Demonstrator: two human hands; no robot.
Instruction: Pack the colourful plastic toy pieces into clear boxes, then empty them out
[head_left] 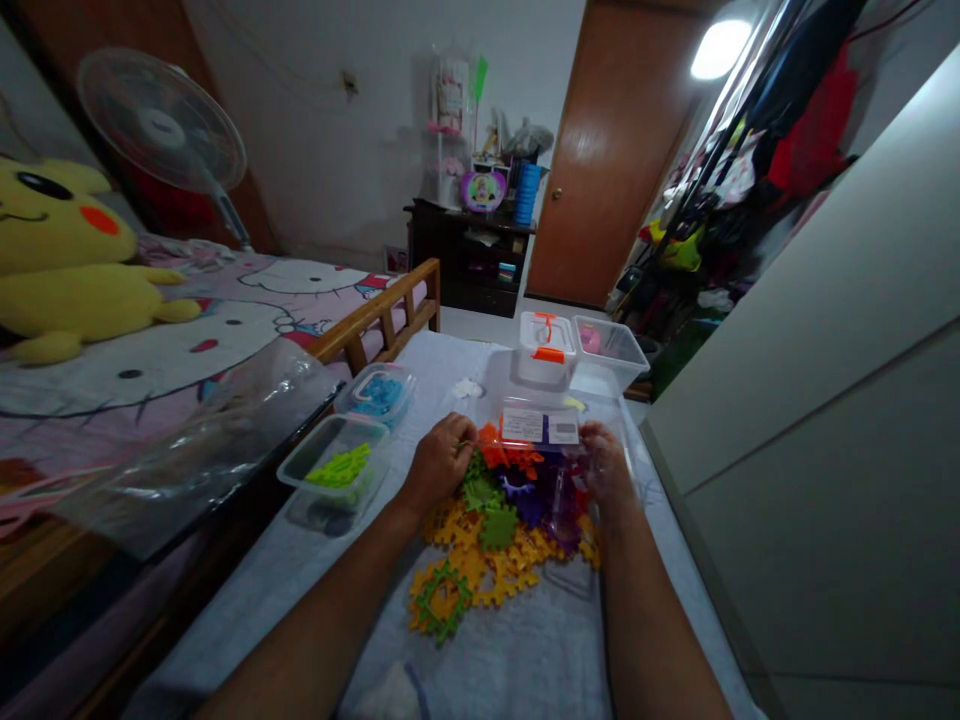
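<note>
A clear plastic box (pixel 541 402) with a white and purple label is in front of me, tilted over a pile of toy gears. My left hand (pixel 444 455) is closed at its left edge, fingers curled. On the opposite side my right hand (pixel 609 465) grips the box, its fingers partly seen through plastic. Orange gears (pixel 510 450) and purple gears (pixel 529 495) show at and below the label. Nearer to me lie green gears (pixel 496 525) and yellow gears (pixel 480 565), with a green ring gear (pixel 442 600) on top at the front.
On the left are a tub of lime-green pieces (pixel 341 468) and a tub of blue pieces (pixel 379 393). A white lidded box with orange clips (pixel 547 350) and another clear bin (pixel 619 350) stand behind. A wooden bed rail (pixel 375 320) borders the left, a pale cabinet (pixel 825 400) the right.
</note>
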